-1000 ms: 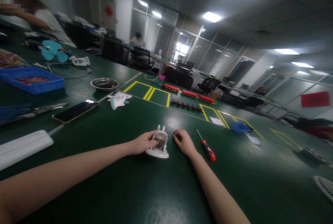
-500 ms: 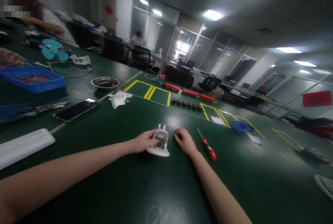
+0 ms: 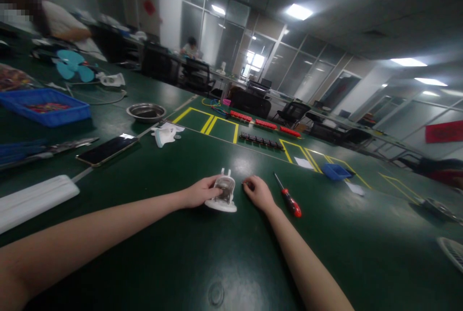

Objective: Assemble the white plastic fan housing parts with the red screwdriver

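My left hand (image 3: 204, 192) grips a white plastic housing (image 3: 224, 205) with two prongs at its far end and a greyish, hollow-looking middle. Its thumb lies over the near face of the part. Just to the right, my right hand (image 3: 258, 193) rests on the green table (image 3: 173, 253), fingers curled together at the tips. A tiny bright speck shows at those fingertips, too small to name. A screwdriver (image 3: 291, 201) with a red and black handle lies right of my right hand, its shaft pointing away from me.
To the left are a phone (image 3: 108, 149), a white bar-shaped object (image 3: 39, 200), a metal bowl (image 3: 146, 112), a blue tray (image 3: 47, 113) and a turquoise fan blade (image 3: 74, 66). A white plastic piece (image 3: 165, 135) lies beyond. Red strips (image 3: 265, 124) sit farther back. A person (image 3: 67, 24) is at far left.
The view has shifted slightly. My left hand still holds the white housing. At my right fingertips a small bright speck now shows, and the fingers look a little more curled.
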Demonstrator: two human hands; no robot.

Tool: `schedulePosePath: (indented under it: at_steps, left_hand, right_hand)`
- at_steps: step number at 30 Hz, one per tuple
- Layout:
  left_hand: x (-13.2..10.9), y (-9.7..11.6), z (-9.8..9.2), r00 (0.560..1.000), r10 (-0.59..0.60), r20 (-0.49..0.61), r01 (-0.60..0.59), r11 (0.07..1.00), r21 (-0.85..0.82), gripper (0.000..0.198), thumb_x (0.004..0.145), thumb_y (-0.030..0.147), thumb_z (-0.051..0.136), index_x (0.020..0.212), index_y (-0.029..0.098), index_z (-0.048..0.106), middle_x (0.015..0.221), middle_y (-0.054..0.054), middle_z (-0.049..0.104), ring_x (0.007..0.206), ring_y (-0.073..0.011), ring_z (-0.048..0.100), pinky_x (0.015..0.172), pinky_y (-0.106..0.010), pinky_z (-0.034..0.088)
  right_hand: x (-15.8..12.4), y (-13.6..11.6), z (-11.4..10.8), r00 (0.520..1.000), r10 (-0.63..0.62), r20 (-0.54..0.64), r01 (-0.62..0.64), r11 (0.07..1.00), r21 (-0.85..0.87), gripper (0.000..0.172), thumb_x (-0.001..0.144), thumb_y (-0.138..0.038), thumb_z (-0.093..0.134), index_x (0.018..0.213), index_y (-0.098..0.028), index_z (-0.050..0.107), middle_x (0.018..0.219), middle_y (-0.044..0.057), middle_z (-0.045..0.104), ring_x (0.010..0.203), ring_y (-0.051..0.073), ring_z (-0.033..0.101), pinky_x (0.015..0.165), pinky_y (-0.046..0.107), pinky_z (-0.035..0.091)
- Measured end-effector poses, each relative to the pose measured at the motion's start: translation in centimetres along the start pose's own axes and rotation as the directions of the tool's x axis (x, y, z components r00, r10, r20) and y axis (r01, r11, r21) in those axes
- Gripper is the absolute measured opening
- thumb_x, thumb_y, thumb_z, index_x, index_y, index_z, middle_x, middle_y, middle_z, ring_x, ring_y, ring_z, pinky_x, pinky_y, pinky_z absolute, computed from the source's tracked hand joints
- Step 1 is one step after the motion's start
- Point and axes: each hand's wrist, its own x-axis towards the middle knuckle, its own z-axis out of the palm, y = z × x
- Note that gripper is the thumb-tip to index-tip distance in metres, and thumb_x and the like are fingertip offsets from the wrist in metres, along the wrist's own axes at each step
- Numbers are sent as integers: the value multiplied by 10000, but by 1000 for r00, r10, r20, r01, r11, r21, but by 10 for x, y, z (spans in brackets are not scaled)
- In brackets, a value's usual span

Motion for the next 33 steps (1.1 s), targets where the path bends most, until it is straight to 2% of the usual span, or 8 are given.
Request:
schedulePosePath:
  at_steps: [11,22,33]
  left_hand:
    - [1,-5,-1,1000,18,-10,-18,1000,2,393,854,221,567,1246,207,541,1192,-71,641,1096,-218,605,991,-410,424]
    - [2,-3,0,1000,22,-10,-22,1000,0,399,850,219,575,1246,185,544,1196,-89,639,1088,-225,611,976,-408,440]
    - [0,1,0,1000,6,-4,-6,1000,10,402,853,219,572,1252,182,543,1197,-90,641,1081,-224,612,959,-400,451]
  right_hand:
    - [-1,-2,0,1000,19,-10,-19,999,-42,112,877,-287,540,865,-212,622,719,-1,558,705,157,512,663,258,372]
    - [0,-4,-1,997,76,16,-76,997,-23,184,887,-352,509,870,-209,624,662,-9,545,628,144,507,582,242,351]
    - [-1,-4,-1,996,84,19,-84,996,-13,202,882,-361,505,887,-207,636,652,-3,562,610,147,515,565,242,360]
